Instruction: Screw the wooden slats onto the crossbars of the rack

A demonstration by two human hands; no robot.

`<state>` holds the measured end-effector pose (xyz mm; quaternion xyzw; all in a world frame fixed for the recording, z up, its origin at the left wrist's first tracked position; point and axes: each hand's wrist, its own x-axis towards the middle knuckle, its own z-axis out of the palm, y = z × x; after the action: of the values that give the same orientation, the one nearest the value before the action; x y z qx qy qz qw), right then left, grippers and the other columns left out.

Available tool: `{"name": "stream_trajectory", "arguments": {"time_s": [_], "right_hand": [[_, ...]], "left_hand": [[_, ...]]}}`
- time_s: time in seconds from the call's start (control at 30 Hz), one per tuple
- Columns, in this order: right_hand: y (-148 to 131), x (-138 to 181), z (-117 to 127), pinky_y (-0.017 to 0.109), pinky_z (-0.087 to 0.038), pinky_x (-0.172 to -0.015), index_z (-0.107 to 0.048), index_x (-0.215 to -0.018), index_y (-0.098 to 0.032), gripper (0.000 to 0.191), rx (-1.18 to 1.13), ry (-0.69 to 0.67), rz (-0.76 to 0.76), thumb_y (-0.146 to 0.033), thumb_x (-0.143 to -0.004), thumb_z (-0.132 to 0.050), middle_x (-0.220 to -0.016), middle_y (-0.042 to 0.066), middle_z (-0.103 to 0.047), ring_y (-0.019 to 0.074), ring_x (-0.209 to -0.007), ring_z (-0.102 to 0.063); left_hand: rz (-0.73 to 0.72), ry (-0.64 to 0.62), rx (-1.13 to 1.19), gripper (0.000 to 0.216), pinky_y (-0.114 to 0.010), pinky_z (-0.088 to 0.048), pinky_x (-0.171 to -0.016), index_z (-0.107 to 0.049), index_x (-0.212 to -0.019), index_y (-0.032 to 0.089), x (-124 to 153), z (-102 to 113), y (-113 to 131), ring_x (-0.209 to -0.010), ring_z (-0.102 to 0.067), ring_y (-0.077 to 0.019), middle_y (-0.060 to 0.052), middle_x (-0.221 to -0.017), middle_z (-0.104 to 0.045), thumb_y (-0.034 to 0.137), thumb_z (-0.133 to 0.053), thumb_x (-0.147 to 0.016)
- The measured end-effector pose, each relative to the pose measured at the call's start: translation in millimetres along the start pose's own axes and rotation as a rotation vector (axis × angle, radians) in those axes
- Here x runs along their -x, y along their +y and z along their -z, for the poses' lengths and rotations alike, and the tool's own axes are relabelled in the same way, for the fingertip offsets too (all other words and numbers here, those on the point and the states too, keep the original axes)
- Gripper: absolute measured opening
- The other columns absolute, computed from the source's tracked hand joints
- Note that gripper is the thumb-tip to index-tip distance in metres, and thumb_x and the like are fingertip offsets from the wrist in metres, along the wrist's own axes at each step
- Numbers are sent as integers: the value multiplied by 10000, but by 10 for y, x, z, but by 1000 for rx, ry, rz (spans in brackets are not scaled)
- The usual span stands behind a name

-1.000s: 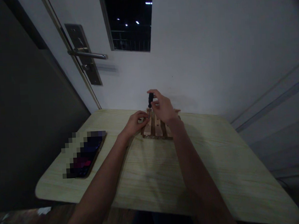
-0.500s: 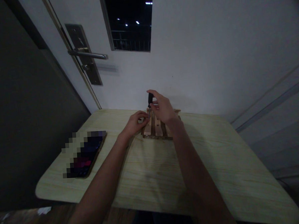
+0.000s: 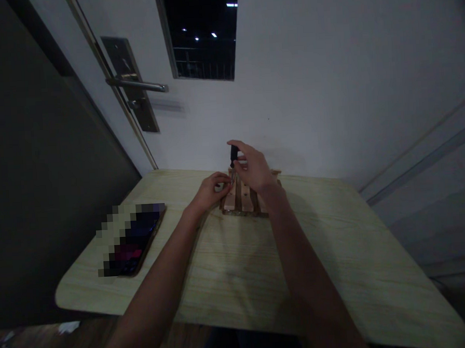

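Note:
My right hand [image 3: 254, 167] grips a screwdriver [image 3: 233, 153] by its black handle, which stands nearly upright with the shaft pointing down. Beneath it lies a small slatted wooden frame [image 3: 246, 200], with dark gaps between its pale slats. At the left slat, my left hand [image 3: 213, 188] has its thumb and fingers pinched together near the screwdriver's tip. Whatever is between those fingertips is too small to make out. The right hand and forearm hide part of the frame's right side.
A phone [image 3: 137, 241], partly pixelated, lies at the left of the pale wooden table [image 3: 229, 267]. Behind the table rises a white door [image 3: 309, 87] with a metal lever handle [image 3: 136, 84] and a dark window [image 3: 204, 35].
Very little differs. The fingers of my right hand have shifted slightly on the screwdriver handle; the left hand and the wooden frame stay in place.

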<state>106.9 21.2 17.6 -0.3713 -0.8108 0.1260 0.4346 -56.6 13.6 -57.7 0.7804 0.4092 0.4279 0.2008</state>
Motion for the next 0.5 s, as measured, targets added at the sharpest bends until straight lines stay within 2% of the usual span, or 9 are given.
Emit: {"name": "stream_trajectory", "arguments": {"time_s": [0.13, 0.33, 0.5], "right_hand": [[-11, -3, 17, 344, -528, -765, -449, -1253, -213, 535, 19, -14, -10, -36, -750, -407, -1101, 72, -598, 178, -886, -601], [-12, -2, 35, 330, -503, -744, -445, -1214, -235, 467, 77, 6, -27, -73, -778, -483, -922, 41, -572, 167, -810, -570], [-34, -4, 43, 300, -519, -703, -465, -1130, -245, 407, 18, 9, -25, -71, -763, -486, -1019, 45, -537, 139, -776, -565]], "left_hand": [[1, 0, -19, 154, -291, -508, -765, -678, -895, 176, 2, 1, 10, -911, -615, -173, -70, -1010, -636, 272, -598, -804], [1, 11, -16, 150, -299, -506, -786, -670, -892, 173, 2, -4, -1, -937, -608, -176, -76, -1023, -629, 273, -595, -810], [1, -3, -12, 163, -306, -508, -788, -669, -903, 177, 7, -1, -7, -937, -608, -178, -75, -1027, -626, 288, -586, -817]]}}
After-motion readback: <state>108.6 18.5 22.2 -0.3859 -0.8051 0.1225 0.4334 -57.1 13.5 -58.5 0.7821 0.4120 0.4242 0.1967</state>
